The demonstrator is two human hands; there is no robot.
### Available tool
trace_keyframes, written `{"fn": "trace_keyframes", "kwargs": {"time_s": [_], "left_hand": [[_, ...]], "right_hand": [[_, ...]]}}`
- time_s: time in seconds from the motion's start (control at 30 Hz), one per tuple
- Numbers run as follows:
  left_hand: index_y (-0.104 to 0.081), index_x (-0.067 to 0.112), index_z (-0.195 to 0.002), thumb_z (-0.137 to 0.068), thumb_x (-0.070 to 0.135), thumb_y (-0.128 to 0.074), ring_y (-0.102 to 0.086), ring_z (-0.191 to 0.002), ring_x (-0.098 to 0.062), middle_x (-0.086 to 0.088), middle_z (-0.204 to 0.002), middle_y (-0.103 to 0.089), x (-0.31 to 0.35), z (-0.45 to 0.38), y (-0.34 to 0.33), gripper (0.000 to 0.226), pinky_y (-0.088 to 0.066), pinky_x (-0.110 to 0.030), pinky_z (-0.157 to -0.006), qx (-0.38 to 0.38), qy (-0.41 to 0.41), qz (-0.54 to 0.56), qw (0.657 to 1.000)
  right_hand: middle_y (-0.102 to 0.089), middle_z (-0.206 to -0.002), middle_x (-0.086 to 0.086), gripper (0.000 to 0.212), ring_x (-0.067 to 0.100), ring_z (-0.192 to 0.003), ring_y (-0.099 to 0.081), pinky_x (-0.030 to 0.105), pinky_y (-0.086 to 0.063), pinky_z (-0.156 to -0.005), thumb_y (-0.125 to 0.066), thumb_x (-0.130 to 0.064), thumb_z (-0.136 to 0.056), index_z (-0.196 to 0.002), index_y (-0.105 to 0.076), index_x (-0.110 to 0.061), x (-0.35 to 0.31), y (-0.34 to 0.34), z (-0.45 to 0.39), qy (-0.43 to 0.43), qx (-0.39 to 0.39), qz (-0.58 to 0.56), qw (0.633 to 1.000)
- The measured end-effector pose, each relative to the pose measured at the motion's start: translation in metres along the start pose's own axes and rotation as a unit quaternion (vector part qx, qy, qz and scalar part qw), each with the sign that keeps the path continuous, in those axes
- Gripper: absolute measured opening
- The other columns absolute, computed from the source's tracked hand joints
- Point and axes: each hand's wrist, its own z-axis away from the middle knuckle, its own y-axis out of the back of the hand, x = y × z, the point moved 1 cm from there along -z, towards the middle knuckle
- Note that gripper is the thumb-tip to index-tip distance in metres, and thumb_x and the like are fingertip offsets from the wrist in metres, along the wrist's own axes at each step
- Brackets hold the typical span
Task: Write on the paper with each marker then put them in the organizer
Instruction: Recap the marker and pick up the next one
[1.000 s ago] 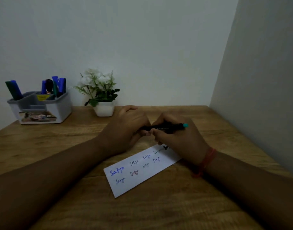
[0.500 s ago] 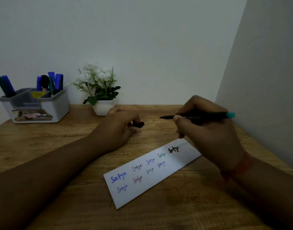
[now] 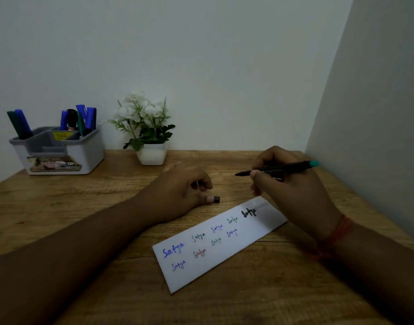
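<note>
A white strip of paper (image 3: 224, 256) lies slanted on the wooden table, covered with several handwritten words in blue, red, green and black. My right hand (image 3: 292, 191) grips a slim black marker (image 3: 281, 169) with a teal end, held level above the paper's far end, its bare tip pointing left. My left hand (image 3: 180, 193) rests on the table beside the paper and pinches the marker's small black cap (image 3: 216, 199). The grey and white organizer (image 3: 84, 156) stands at the back left and holds several blue, green and black markers (image 3: 84, 118).
A small white pot with white flowers (image 3: 149, 132) stands at the back of the table, between the organizer and my hands. A wall (image 3: 377, 113) closes off the table's right side close to my right hand.
My hands pulled apart, taking the cap off the marker. My right hand moved right and up with the marker; my left hand stayed by the paper with the cap. A black word is uncovered.
</note>
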Motion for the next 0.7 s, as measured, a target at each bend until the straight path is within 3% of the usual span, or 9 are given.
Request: {"fn": "trace_keyframes", "kwargs": {"time_s": [0.07,0.17,0.33,0.5,0.7], "left_hand": [[-0.063,0.034,-0.108,-0.084,0.061,-0.054,-0.048,-0.105,0.006,0.023,-0.105,-0.060,0.005,0.001,0.001,0.037,-0.036,-0.031,-0.095,0.027,-0.004,-0.007,1.000],[-0.055,0.034,-0.125,-0.085,0.069,-0.039,-0.039,-0.128,-0.009,0.014,-0.129,-0.053,0.016,0.003,0.000,0.055,-0.026,-0.044,-0.112,0.033,0.010,-0.031,0.999],[-0.025,0.036,-0.148,-0.085,0.077,-0.020,-0.011,-0.147,-0.017,0.008,-0.158,-0.022,0.033,0.006,-0.005,0.076,0.002,-0.052,-0.118,-0.038,0.003,-0.091,0.995],[-0.003,0.036,-0.154,-0.087,0.077,-0.014,0.016,-0.149,-0.014,0.009,-0.164,0.005,0.036,0.008,-0.010,0.079,0.005,-0.057,-0.118,-0.071,-0.023,-0.143,0.987],[0.006,0.035,-0.154,-0.088,0.075,-0.008,0.026,-0.147,-0.017,0.009,-0.163,0.019,0.036,0.009,-0.018,0.078,0.004,-0.061,-0.117,-0.092,-0.015,-0.184,0.979]], "right_hand": [[-0.073,-0.078,0.000,0.009,0.010,-0.069,-0.074,0.021,-0.058,-0.068,-0.065,-0.004,-0.091,-0.088,-0.067,-0.012,0.000,0.000,0.001,-0.024,-0.006,-0.022,0.999],[-0.076,-0.090,0.002,0.014,0.013,-0.083,-0.076,0.041,-0.061,-0.087,-0.063,-0.003,-0.092,-0.090,-0.071,-0.014,-0.001,-0.003,0.001,-0.069,-0.019,-0.059,0.996],[-0.072,-0.091,0.012,0.009,0.023,-0.085,-0.072,0.050,-0.058,-0.085,-0.071,-0.002,-0.085,-0.087,-0.065,-0.008,-0.016,0.002,0.002,-0.084,-0.033,-0.050,0.995],[-0.070,-0.090,0.021,0.009,0.023,-0.076,-0.071,0.048,-0.059,-0.082,-0.071,0.001,-0.082,-0.086,-0.067,-0.006,-0.026,0.006,0.010,-0.127,-0.128,-0.029,0.983],[-0.075,-0.096,0.007,0.013,0.023,-0.100,-0.072,0.052,-0.056,-0.092,-0.071,-0.005,-0.084,-0.084,-0.070,-0.018,-0.017,0.000,0.039,-0.172,-0.174,0.009,0.970]]}}
